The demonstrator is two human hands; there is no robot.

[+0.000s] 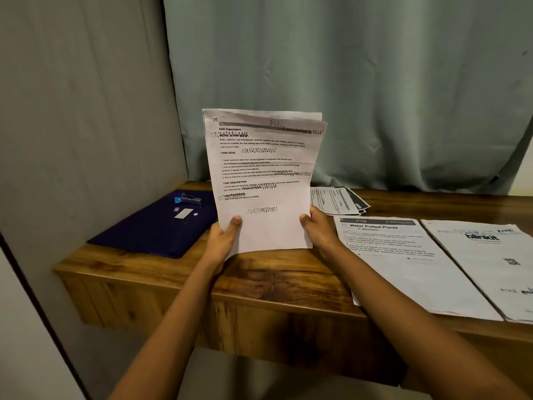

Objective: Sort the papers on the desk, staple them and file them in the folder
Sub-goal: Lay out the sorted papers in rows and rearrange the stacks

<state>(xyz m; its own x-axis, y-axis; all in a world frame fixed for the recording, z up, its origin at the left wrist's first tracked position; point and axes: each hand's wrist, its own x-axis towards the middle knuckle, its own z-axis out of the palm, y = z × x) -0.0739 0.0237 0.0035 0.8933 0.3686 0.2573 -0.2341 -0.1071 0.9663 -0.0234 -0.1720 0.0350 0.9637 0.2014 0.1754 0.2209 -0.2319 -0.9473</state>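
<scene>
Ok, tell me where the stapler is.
Head view, left side: the stapler lies on the dark blue folder, near its far edge, left of the held papers.

Wooden desk (274,272): folder (150,232), papers (403,261).

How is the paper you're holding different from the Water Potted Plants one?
The Desk Organization paper is held upright; the Water Potted Plants paper lies flat on the desk. The Desk Organization paper has pen scribbles; the Water Potted Plants paper shows none. Both are printed sheets.
</scene>
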